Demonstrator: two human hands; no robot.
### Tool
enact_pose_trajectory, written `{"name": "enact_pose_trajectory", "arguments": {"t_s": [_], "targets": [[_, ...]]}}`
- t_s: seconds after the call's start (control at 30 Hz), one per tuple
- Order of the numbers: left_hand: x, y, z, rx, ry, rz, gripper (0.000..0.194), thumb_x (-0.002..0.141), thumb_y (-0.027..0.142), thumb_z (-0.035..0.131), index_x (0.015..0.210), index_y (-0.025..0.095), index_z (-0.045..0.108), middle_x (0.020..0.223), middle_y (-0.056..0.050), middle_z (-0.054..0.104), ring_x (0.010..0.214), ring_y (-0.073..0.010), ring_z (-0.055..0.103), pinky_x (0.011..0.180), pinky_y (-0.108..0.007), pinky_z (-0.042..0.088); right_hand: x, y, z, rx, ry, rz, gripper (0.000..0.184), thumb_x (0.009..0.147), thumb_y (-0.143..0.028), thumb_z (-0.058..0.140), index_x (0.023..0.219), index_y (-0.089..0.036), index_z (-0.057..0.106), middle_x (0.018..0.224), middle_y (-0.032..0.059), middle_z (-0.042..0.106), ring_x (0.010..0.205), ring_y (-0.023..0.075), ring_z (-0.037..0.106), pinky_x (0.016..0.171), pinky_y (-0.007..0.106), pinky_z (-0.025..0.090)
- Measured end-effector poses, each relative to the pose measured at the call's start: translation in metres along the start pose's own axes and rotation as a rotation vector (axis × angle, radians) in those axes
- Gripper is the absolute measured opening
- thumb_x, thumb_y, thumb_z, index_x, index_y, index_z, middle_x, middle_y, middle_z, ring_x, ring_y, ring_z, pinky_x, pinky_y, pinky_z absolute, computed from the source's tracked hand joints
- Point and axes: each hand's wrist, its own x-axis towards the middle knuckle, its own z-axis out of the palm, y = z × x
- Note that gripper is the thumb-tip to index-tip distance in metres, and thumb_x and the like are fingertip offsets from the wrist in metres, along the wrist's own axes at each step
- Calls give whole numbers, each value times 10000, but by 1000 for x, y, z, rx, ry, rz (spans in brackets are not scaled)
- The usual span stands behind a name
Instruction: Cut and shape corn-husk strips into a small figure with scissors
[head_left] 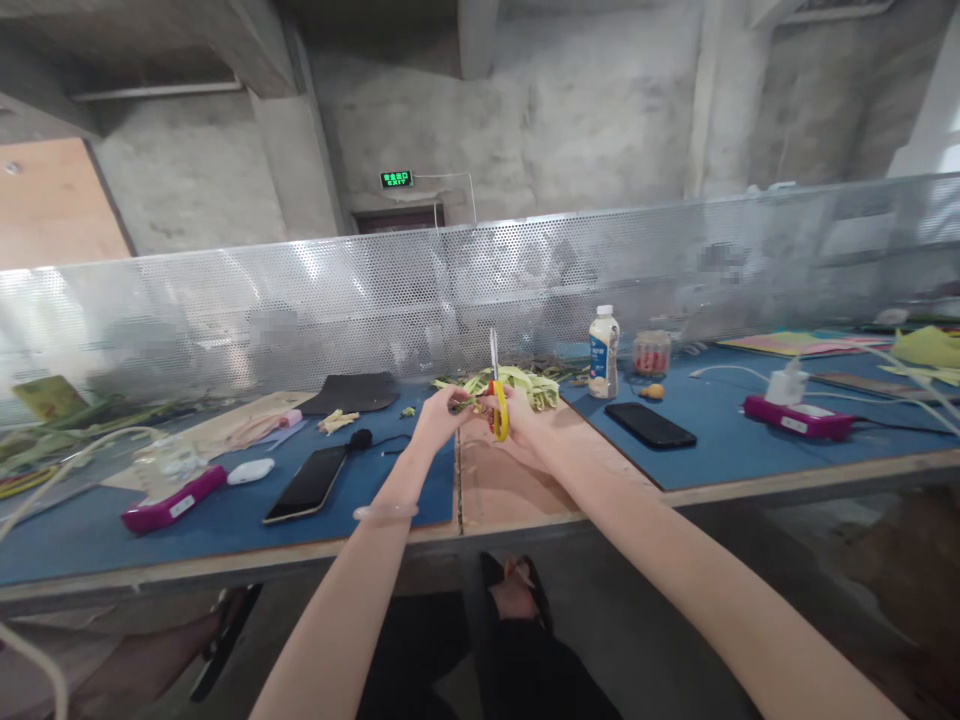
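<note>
My right hand [519, 417] grips yellow-handled scissors [496, 392] with the blades pointing straight up. My left hand [442, 412] pinches a small green leaf piece [466, 403] right beside the scissors' handles. Both hands hover over the brown board [510, 485] at the middle of the workbench. Just behind them lies a pile of green leaf strips [517, 384].
A black phone [306, 483] and a magenta power bank [172, 500] lie on the blue mat [225, 520] to the left. To the right are a white bottle [603, 352], another black phone [649, 425], a magenta power bank with charger [796, 415]. A perforated metal screen [480, 290] closes the back.
</note>
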Motion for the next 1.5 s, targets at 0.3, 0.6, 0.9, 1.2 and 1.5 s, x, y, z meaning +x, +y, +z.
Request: {"name": "enact_pose_trajectory", "arguments": {"t_s": [0.3,0.6,0.9,1.2,1.5], "targets": [[1,-2,2,87,26,40,221,834,330,573,933,133,587,836,-22,614,750,-146,592,719,-350,496,-2,5,-2,-7,36,-3,219,895,-308,519,1005,-121,551,820,6,575,597,70,534,517,203,470],[1,-5,2,140,3,68,226,851,336,549,939,132,593,850,-28,623,736,-138,598,702,-338,507,-2,1,0,0,18,2,227,898,-329,511,973,-120,559,780,-4,571,573,65,526,501,196,460],[1,-5,2,158,-1,69,225,853,333,548,942,132,595,872,-34,627,744,-138,601,697,-335,510,2,8,-5,-16,8,-20,208,897,-309,516,974,-120,554,759,-14,553,549,55,503,482,184,446],[1,-5,3,147,19,50,230,847,335,557,946,130,593,855,-31,628,749,-142,606,704,-340,512,-4,5,-2,-20,-10,-29,225,900,-327,508,978,-121,553,765,-10,554,548,55,499,479,184,440],[1,-7,2,148,17,71,235,847,342,555,948,133,593,860,-31,632,745,-140,606,707,-341,511,0,8,-5,-38,-11,-25,230,901,-334,506,970,-121,555,731,-21,546,522,51,487,465,180,431]]}}
